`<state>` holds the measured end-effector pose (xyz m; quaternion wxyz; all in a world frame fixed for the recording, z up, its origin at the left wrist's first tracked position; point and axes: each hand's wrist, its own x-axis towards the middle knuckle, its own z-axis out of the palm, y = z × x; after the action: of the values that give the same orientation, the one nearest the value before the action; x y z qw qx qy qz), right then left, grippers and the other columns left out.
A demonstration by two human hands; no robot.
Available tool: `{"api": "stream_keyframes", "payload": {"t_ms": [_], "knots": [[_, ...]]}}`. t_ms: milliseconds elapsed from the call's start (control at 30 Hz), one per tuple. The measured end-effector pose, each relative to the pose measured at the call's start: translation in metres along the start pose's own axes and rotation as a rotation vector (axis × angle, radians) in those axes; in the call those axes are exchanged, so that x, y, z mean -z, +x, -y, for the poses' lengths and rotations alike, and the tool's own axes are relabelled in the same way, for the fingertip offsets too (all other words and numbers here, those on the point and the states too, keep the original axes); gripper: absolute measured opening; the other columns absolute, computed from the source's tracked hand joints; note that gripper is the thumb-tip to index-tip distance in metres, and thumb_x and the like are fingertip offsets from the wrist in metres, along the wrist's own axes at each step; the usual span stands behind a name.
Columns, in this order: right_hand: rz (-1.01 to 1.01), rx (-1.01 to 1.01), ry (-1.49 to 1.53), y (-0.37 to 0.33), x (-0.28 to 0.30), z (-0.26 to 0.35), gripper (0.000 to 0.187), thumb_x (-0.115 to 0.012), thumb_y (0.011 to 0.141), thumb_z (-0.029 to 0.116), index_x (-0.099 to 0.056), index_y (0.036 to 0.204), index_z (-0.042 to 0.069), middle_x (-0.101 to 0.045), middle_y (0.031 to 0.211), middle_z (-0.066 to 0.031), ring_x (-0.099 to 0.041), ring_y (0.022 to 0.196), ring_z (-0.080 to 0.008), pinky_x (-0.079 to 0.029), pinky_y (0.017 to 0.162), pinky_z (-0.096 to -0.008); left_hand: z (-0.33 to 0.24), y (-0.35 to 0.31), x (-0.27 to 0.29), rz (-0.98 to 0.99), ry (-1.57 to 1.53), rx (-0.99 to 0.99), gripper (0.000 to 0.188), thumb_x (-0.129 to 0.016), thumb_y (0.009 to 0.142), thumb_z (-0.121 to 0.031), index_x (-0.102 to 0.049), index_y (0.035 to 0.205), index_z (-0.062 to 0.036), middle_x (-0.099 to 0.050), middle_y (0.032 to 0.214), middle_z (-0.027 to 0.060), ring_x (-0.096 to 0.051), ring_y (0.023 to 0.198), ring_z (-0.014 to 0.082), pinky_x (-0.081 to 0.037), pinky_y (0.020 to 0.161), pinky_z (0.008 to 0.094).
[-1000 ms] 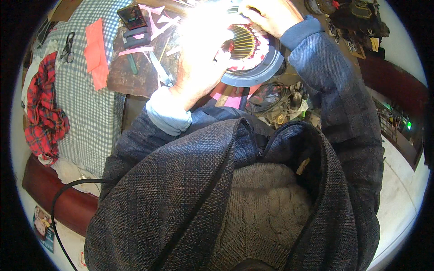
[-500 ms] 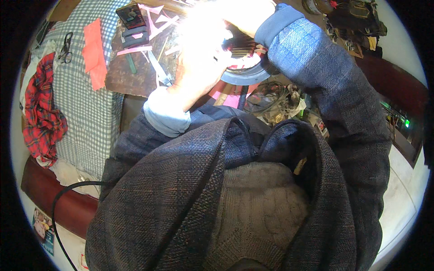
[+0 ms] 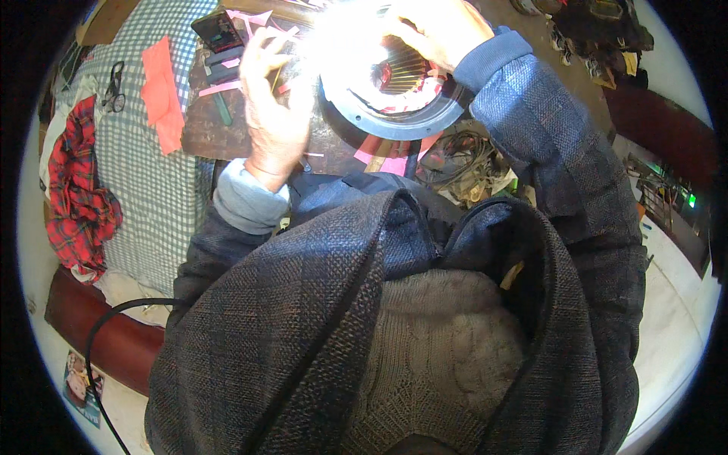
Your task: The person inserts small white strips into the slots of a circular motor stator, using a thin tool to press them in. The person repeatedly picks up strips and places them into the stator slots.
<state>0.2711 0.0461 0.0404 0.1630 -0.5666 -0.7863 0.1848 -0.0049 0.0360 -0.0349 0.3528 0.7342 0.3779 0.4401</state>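
Observation:
A motor stator with a blue-grey round housing [image 3: 371,127] stands in front of me. Yellowish strands or slots line its inside, and a red-and-white wrapped ring of windings [image 3: 415,100] runs along its near edge. My left hand [image 3: 277,114] is raised to the left of the housing, its fingers spread and empty, clear of the rim. At the far right side of the stator, my right hand [image 3: 449,34] reaches in over the rim with a finger stretched leftward. Strong glare washes out its fingertips and the stator's far left part, so whatever they touch is hidden.
Pink strips [image 3: 254,21] and a dark box with an open lid [image 3: 220,34] lie on the worn wooden board [image 3: 208,133]. Left of it are an orange-pink cloth [image 3: 161,91], glasses [image 3: 115,87] and a red plaid garment [image 3: 76,197]. Tangled wires [image 3: 462,155] lie below the stator.
My left hand has let go of the stator's left side and a pale strip, drawing back leftward and opening. My right hand has shifted slightly right and down, and more of the stator shows.

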Motion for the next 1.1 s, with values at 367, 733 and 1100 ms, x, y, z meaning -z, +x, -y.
{"api": "stream_keyframes", "payload": {"t_ms": [367,733,1100], "knots": [[-0.23,0.28,0.045,0.004,-0.021,0.044,0.034,-0.056,0.099,0.016,-0.071,0.126,0.001,-0.075,0.117,-0.0159,-0.071,0.104,-0.0293,-0.057,0.096,-0.0392,0.023,0.011,0.025,0.063,0.077,0.003,0.046,-0.064,0.099,-0.002,-0.046,0.141,-0.0036,-0.04,0.16,0.0176,-0.063,0.127,0.0262,-0.057,0.1,0.0339],[-0.054,-0.156,-0.392,0.006,-0.056,0.091,0.026,-0.059,0.094,0.022,-0.073,0.107,0.004,-0.073,0.1,-0.0168,-0.07,0.09,-0.0305,-0.057,0.083,-0.0453,0.039,0.017,0.049,0.111,-0.074,0.063,0.041,-0.067,0.092,0.0,-0.053,0.131,-0.0028,-0.045,0.156,0.019,-0.055,0.134,0.0312,-0.052,0.108,0.0402],[-0.164,-0.534,-0.358,-0.025,-0.076,0.118,0.036,-0.06,0.103,0.028,-0.07,0.131,0.008,-0.075,0.118,-0.0178,-0.075,0.101,-0.0316,-0.061,0.093,-0.041,0.047,0.026,0.061,0.278,-0.072,0.021,0.037,-0.065,0.094,-0.002,-0.054,0.13,-0.0001,-0.044,0.156,0.0205,-0.055,0.135,0.0322,-0.054,0.107,0.041]]}}
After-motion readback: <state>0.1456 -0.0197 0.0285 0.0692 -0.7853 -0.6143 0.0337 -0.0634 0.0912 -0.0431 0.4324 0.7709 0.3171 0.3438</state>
